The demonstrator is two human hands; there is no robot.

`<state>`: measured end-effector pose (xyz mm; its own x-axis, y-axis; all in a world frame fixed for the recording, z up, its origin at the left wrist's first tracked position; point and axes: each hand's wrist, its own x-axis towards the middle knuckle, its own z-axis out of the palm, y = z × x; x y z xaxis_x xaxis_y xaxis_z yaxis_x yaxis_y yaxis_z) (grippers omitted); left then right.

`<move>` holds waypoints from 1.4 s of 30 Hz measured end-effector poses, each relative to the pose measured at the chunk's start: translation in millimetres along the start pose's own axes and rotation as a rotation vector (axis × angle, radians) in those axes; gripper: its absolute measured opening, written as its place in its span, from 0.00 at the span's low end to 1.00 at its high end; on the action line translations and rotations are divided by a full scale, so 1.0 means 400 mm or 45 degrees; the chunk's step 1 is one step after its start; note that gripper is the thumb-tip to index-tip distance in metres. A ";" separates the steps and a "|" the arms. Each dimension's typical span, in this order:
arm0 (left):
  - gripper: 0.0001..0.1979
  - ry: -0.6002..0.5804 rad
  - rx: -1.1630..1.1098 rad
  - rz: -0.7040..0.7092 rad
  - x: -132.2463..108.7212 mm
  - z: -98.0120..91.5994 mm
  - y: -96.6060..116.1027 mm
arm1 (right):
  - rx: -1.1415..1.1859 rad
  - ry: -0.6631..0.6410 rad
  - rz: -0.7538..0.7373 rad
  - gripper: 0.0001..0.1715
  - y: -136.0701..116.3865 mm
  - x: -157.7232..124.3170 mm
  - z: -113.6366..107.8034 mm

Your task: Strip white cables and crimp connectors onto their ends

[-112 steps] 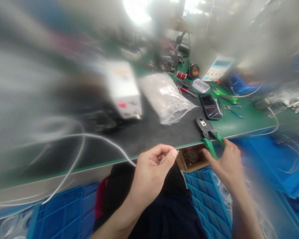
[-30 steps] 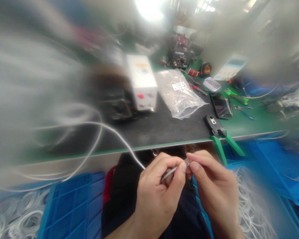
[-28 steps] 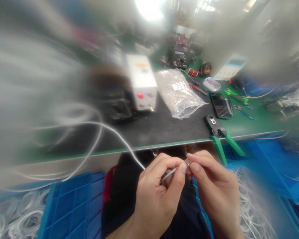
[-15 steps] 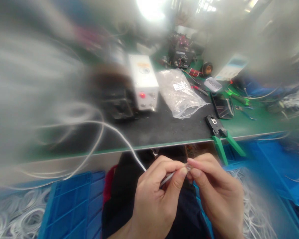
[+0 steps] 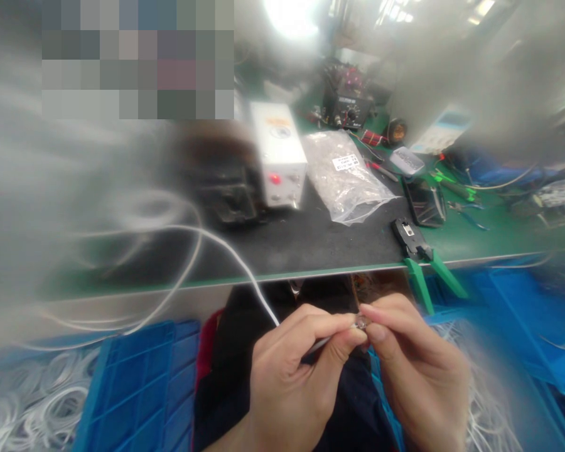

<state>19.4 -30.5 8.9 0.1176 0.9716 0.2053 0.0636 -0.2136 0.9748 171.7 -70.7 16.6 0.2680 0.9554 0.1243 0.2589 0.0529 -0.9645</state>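
My left hand [image 5: 296, 370] pinches the end of a white cable [image 5: 245, 267] between thumb and forefinger. The cable runs under the fingers and back up over the bench edge to a blurred coil at the left. Between the two sets of fingertips sits a small clear plastic connector [image 5: 361, 322], mostly covered. My right hand [image 5: 419, 364] grips it with thumb and forefinger, touching the left fingertips. Whether the cable is inside the connector cannot be made out. Beyond the hands, a green-handled crimping tool [image 5: 417, 245] lies at the bench edge.
On the bench [image 5: 320, 248] are a white box [image 5: 279, 150] with a red light, a clear bag of small parts [image 5: 346, 182], a phone [image 5: 424, 201] and pliers [image 5: 471, 213]. Blue crates [image 5: 132, 376] holding coiled white cables [image 5: 51, 395] stand below on both sides.
Both hands and the connector shift slightly right in view, as does the bench. The left thumb and forefinger sit closer together over the cable end.
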 end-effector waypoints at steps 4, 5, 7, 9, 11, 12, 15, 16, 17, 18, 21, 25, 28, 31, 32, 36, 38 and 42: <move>0.05 0.044 0.035 -0.004 0.001 0.002 0.005 | -0.010 -0.011 0.020 0.14 0.001 0.000 -0.003; 0.06 0.056 0.051 -0.026 0.001 0.001 0.006 | 0.002 -0.019 0.030 0.13 0.002 0.000 -0.003; 0.06 0.073 0.089 -0.076 0.001 0.001 0.007 | 0.040 -0.028 0.050 0.13 0.002 0.003 -0.002; 0.07 0.079 0.109 -0.105 0.001 -0.001 0.006 | 0.067 -0.037 0.067 0.11 0.001 0.009 0.001; 0.07 0.078 0.102 -0.102 0.001 -0.003 0.003 | 0.068 -0.050 0.082 0.10 -0.002 0.016 0.005; 0.07 0.078 0.096 -0.096 0.001 -0.005 0.001 | 0.067 -0.060 0.087 0.10 -0.004 0.020 0.007; 0.07 0.091 0.097 -0.102 0.000 -0.007 -0.006 | 0.084 -0.087 0.092 0.09 -0.008 0.029 0.012; 0.06 0.103 0.090 -0.110 -0.001 -0.007 -0.009 | 0.095 -0.097 0.092 0.09 -0.007 0.030 0.012; 0.06 0.116 0.075 -0.119 -0.003 -0.007 -0.012 | 0.110 -0.103 0.093 0.10 -0.006 0.031 0.013; 0.06 0.129 0.053 -0.131 -0.005 -0.007 -0.016 | 0.130 -0.102 0.104 0.11 -0.003 0.030 0.013; 0.07 0.190 -0.037 -0.159 -0.006 -0.010 -0.025 | 0.204 -0.066 0.150 0.21 0.010 0.030 0.018; 0.09 0.305 -0.233 -0.257 0.009 -0.029 -0.027 | 0.159 -0.151 0.161 0.14 0.015 0.043 0.044; 0.09 0.280 -0.510 -0.336 0.028 -0.051 -0.029 | 0.112 -0.371 0.083 0.06 0.002 0.059 0.084; 0.11 0.224 -0.808 -0.417 0.040 -0.073 -0.038 | 0.117 -0.495 0.054 0.06 -0.016 0.072 0.125; 0.12 0.210 -0.894 -0.448 0.043 -0.079 -0.041 | 0.128 -0.514 0.074 0.07 -0.020 0.076 0.136; 0.15 0.207 -1.081 -0.529 0.048 -0.094 -0.050 | 0.208 -0.585 0.214 0.11 -0.026 0.090 0.168; 0.14 0.237 -1.061 -0.534 0.051 -0.097 -0.059 | 0.259 -0.610 0.260 0.13 -0.022 0.103 0.184; 0.13 0.442 -0.842 -0.435 0.056 -0.107 -0.096 | 0.303 -0.572 0.305 0.14 -0.001 0.157 0.232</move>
<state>-22.8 3.9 -20.4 -0.1227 0.9715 -0.2029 -0.5695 0.0985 0.8160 102.3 16.1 3.2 -0.1417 0.9759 -0.1661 0.0085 -0.1666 -0.9860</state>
